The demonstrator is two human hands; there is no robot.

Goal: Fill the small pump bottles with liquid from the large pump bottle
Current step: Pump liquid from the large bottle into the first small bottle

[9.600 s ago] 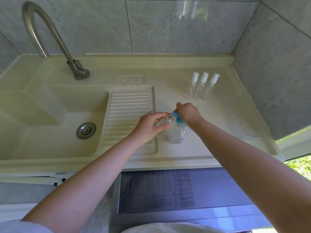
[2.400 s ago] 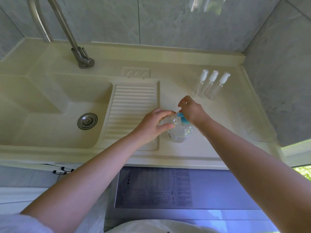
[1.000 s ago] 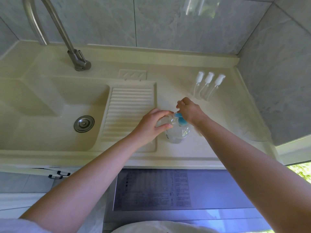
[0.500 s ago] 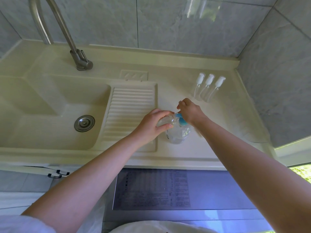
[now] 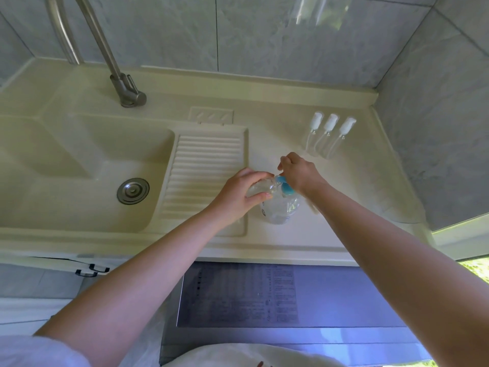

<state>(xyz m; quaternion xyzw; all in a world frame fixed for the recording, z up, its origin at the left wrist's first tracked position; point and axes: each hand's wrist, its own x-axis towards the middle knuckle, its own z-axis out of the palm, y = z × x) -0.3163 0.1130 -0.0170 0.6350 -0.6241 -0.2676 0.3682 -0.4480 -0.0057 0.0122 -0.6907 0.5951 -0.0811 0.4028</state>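
The large clear pump bottle (image 5: pixel 280 207) with a blue pump head (image 5: pixel 287 188) stands on the cream counter, right of the ribbed drainboard. My right hand (image 5: pixel 299 172) sits on top of the pump head with its fingers curled over it. My left hand (image 5: pixel 238 197) grips a small clear bottle (image 5: pixel 260 187), held tilted against the pump's spout. Three small pump bottles (image 5: pixel 328 133) with white caps stand in a row at the back right of the counter, and they look empty.
A sink basin (image 5: pixel 79 168) with a metal drain (image 5: pixel 133 190) lies to the left, with a curved metal tap (image 5: pixel 116 64) behind it. The ribbed drainboard (image 5: pixel 206 176) is between the basin and the bottles. Grey tiled walls close the back and right. A grey appliance top (image 5: pixel 264 295) sits below the counter edge.
Both hands stay on the large bottle and the small bottle. My right hand shifts slightly on the pump head. The view wobbles a little.
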